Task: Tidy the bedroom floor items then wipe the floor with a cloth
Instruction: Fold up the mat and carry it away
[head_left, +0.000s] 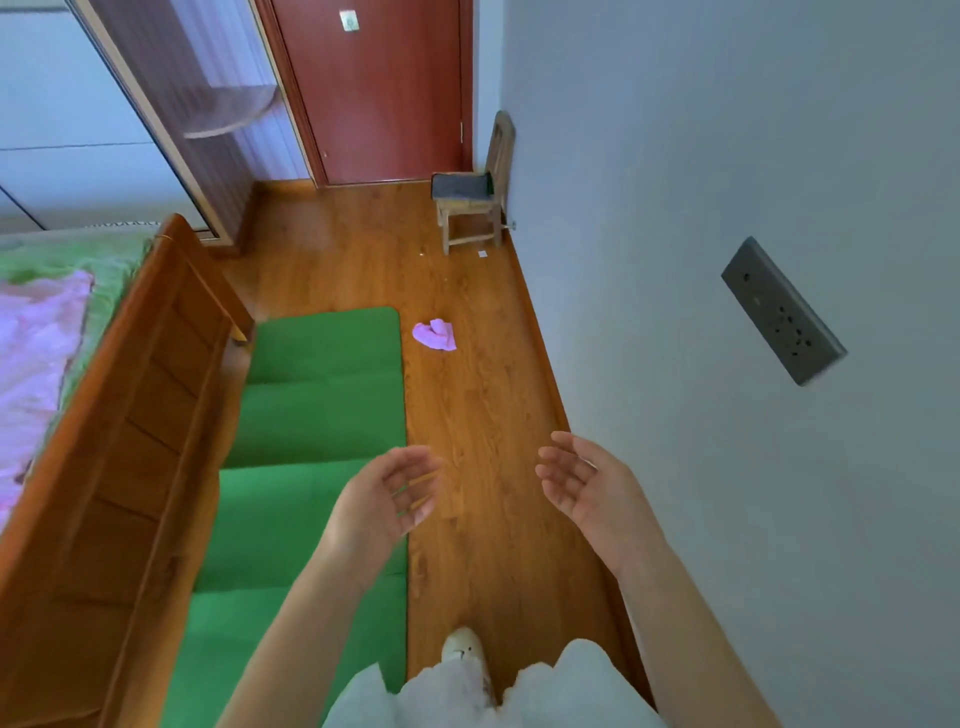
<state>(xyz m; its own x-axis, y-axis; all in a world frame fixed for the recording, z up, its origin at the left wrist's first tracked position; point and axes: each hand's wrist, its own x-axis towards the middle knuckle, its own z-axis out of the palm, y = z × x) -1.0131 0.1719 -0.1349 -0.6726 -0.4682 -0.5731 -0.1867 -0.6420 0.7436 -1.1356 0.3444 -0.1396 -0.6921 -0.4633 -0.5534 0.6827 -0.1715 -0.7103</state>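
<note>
A crumpled purple cloth (435, 335) lies on the wooden floor (483, 415), just right of the far end of a green folding mat (311, 415). Both hands hover in front of me, well short of the cloth. My left hand (384, 501) is over the mat's right edge, palm turned inward, fingers apart and holding nothing. My right hand (584, 486) is over the bare floor near the wall, fingers spread, also holding nothing. A few small white scraps (482, 254) lie on the floor near the chair.
A wooden bed footboard (145, 389) runs along the left of the mat. A small wooden chair (475, 208) with a dark item on its seat stands against the right wall by the red door (374, 93). A wall socket panel (782, 312) is at the right. My white shoe (462, 647) is below.
</note>
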